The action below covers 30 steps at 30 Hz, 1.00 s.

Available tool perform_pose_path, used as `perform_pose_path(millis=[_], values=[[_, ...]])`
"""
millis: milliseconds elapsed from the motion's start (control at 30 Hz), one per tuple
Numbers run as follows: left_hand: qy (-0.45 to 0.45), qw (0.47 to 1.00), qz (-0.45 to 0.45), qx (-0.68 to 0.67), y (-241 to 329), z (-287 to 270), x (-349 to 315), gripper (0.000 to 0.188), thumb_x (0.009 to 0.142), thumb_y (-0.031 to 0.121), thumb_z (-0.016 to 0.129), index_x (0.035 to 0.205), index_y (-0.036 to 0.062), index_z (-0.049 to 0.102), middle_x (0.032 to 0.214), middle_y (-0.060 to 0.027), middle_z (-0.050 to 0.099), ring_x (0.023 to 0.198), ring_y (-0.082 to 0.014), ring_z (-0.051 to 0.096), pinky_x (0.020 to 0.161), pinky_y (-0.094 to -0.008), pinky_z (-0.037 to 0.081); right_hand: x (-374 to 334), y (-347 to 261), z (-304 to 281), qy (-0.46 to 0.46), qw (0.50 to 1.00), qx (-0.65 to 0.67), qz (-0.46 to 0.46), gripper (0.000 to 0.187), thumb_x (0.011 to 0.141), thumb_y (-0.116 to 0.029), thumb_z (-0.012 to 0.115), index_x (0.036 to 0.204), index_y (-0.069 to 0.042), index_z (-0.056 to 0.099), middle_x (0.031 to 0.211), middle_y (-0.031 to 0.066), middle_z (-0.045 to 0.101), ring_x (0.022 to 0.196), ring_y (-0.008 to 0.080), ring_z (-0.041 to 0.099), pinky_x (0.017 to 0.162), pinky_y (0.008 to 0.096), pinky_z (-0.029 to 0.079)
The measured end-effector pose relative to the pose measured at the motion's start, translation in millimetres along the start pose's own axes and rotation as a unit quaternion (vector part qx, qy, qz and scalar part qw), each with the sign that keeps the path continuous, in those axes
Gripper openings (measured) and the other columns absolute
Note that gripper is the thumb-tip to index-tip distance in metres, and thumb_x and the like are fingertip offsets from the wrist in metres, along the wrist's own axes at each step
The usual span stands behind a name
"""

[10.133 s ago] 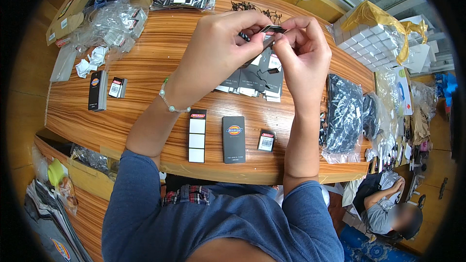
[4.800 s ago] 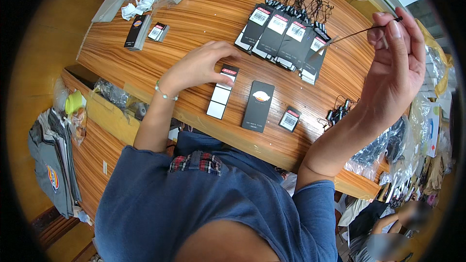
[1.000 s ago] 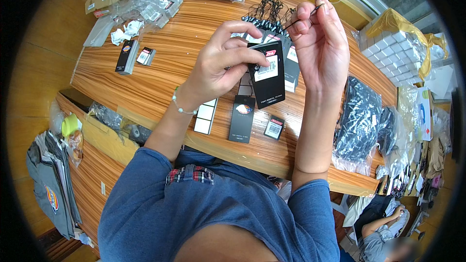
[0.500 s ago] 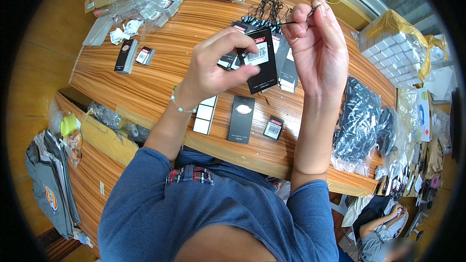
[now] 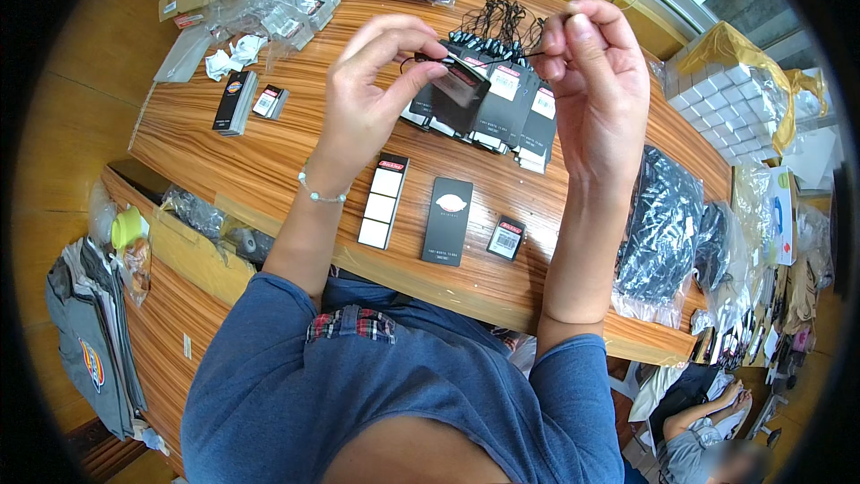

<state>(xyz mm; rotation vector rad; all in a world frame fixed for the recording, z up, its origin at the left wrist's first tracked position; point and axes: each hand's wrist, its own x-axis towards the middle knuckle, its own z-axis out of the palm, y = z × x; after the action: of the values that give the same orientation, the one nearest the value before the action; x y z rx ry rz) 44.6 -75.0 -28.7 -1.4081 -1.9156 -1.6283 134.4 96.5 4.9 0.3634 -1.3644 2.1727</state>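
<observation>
My left hand (image 5: 372,94) pinches the top of a black hang tag (image 5: 460,99), which hangs tilted and shows a glossy dark face. From it a thin black cord (image 5: 511,57) stretches across to my right hand (image 5: 596,81), whose thumb and fingers are closed on the cord's end. Below and behind the tag lie several strung tags (image 5: 503,112) in overlapping rows, their cords bunched above them. Nearer to me on the table lie a tag with white panels (image 5: 382,202), a black tag with a pale oval (image 5: 448,220) and a small barcode tag (image 5: 506,238).
Stacks of tags (image 5: 235,103) stand at the left, beside crumpled white paper (image 5: 235,56). Bagged goods (image 5: 658,224) and a wrapped block of small white boxes (image 5: 721,103) are at the right. Grey garments (image 5: 94,332) hang lower left. Another person (image 5: 708,430) sits at lower right.
My left hand has moved left and up to the tag's top. The tag has tipped, so its barcode face no longer shows. My right hand still grips the cord, slightly further right.
</observation>
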Motion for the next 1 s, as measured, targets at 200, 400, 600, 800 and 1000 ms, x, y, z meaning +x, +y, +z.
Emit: perform_pose_path(millis=[200, 400, 600, 800, 1000], values=[[0.054, 0.994, -0.059, -0.07, 6, -5, 7, 0.016, 0.074, 0.002, 0.067, 0.09, 0.0004, 0.066, 0.085, -0.0061, 0.063, 0.076, -0.0111, 0.057, 0.071, -0.0228, 0.045, -5, 9, 15, -0.031, 0.981, -0.182, 0.063, 0.016, 0.083, -0.001, 0.054, 0.099, -0.001, 0.05, 0.073, 0.0032, 0.059, 0.068, 0.0062, 0.056, 0.058, 0.0185, 0.042], [0.052, 0.988, -0.079, -0.124, 17, -5, 10, 0.015, 0.075, 0.002, 0.065, 0.091, -0.0005, 0.065, 0.088, -0.0064, 0.063, 0.079, -0.0107, 0.058, 0.072, -0.022, 0.047, -6, 17, 20, -0.036, 0.974, -0.222, 0.04, 0.014, 0.082, -0.002, 0.056, 0.093, -0.001, 0.049, 0.07, 0.0029, 0.06, 0.064, 0.0063, 0.057, 0.058, 0.0185, 0.043], [0.05, 0.975, -0.108, -0.187, 22, -2, 9, 0.018, 0.077, -0.001, 0.063, 0.095, -0.0045, 0.062, 0.091, -0.0099, 0.063, 0.08, -0.012, 0.06, 0.074, -0.0222, 0.05, -5, 16, 21, -0.023, 0.978, -0.206, 0.026, 0.014, 0.081, 0.0, 0.057, 0.092, 0.0, 0.048, 0.072, 0.0036, 0.059, 0.067, 0.0078, 0.059, 0.059, 0.0184, 0.044], [0.058, 0.959, -0.136, -0.241, 18, 1, 4, 0.019, 0.077, -0.005, 0.062, 0.096, -0.0063, 0.061, 0.091, -0.0114, 0.063, 0.08, -0.0124, 0.061, 0.074, -0.0219, 0.05, -6, 17, 24, -0.003, 0.982, -0.187, 0.025, 0.013, 0.081, 0.002, 0.056, 0.09, 0.0, 0.048, 0.072, 0.0024, 0.057, 0.066, 0.0077, 0.058, 0.059, 0.0184, 0.044], [0.072, 0.957, -0.141, -0.241, 17, 2, 3, 0.02, 0.077, -0.005, 0.062, 0.097, -0.0063, 0.061, 0.088, -0.0114, 0.064, 0.078, -0.0131, 0.062, 0.073, -0.0224, 0.052, -8, 21, 30, 0.018, 0.982, -0.186, 0.013, 0.01, 0.082, 0.001, 0.055, 0.088, 0.0, 0.047, 0.072, 0.003, 0.057, 0.065, 0.007, 0.056, 0.058, 0.0184, 0.044]])
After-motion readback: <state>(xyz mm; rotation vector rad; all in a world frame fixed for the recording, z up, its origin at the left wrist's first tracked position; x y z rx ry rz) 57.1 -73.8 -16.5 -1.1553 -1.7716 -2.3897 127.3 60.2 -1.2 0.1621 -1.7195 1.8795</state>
